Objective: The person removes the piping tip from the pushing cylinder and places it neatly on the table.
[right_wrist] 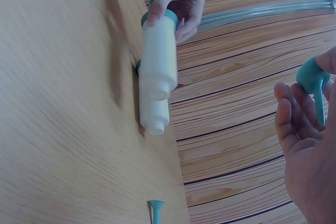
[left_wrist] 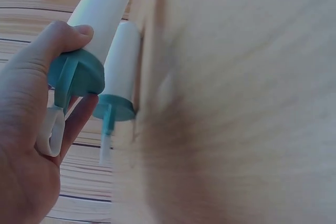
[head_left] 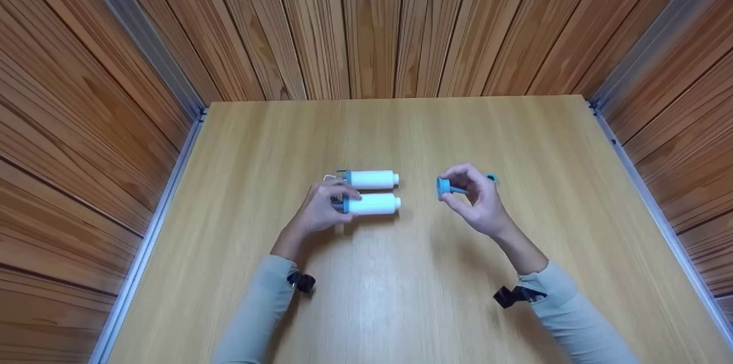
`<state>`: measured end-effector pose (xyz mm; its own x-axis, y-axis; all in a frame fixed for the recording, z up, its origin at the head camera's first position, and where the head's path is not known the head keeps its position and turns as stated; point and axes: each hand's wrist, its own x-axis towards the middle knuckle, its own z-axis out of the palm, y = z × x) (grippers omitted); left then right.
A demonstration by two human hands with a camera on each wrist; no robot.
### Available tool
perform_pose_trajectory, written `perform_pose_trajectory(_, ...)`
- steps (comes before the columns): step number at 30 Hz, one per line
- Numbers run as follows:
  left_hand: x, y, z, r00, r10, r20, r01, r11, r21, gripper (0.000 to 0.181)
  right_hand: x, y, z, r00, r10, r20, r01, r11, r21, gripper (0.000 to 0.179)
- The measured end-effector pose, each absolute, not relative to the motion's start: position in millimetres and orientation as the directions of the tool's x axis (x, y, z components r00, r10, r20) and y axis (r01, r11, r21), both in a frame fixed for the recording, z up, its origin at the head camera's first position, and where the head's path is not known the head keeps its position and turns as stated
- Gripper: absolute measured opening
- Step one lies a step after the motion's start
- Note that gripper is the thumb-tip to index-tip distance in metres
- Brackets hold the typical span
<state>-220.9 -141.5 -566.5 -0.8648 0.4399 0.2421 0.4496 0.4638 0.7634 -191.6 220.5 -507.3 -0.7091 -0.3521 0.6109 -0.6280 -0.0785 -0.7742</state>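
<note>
My left hand [head_left: 325, 204] grips a white cylinder [head_left: 375, 204] by its teal collar [left_wrist: 79, 74], thumb on the white barrel. A white ring [left_wrist: 51, 132] hangs from a teal arm at the collar end, and a short narrow neck [right_wrist: 158, 91] is at the other end. In the left wrist view, this cylinder is raised off the table. A second, matching cylinder [head_left: 373, 179] lies just beyond it. To the right, my right hand [head_left: 480, 204] pinches a teal cup-shaped piece [right_wrist: 310, 74] with a thin stem between thumb and fingers, above the table.
Another teal piece with a flared end [right_wrist: 156, 211] lies on the table, partly hidden behind my right hand in the head view. Wooden plank walls [head_left: 372, 26] with metal rails [head_left: 166, 215] enclose the wooden table [head_left: 366, 307] at the back and both sides.
</note>
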Motion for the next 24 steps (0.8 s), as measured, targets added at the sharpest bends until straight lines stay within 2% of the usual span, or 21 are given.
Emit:
perform_pose_trajectory(13,-223.5,-144.4,-579.0,-0.888,0.448,0.106,0.345,0.496,0.797,0.031,-192.0,219.4,-510.2,-0.699,-0.360,0.618,-0.636,-0.082,-0.767,0.038)
perform_pose_trajectory(19,-223.8,-144.4,-580.3,-0.893,0.440,0.092,0.335,0.517,0.788,0.032,-192.4,219.9,-511.1,-0.697,-0.359,0.621,-0.641,-0.076,-0.763,0.040)
perform_pose_trajectory(24,-223.9,-143.4,-582.4,-0.885,0.452,0.115,0.375,0.543,0.752,0.034,-191.2,220.0,-511.4,-0.711,-0.353,0.608,-0.627,-0.074,-0.776,0.040)
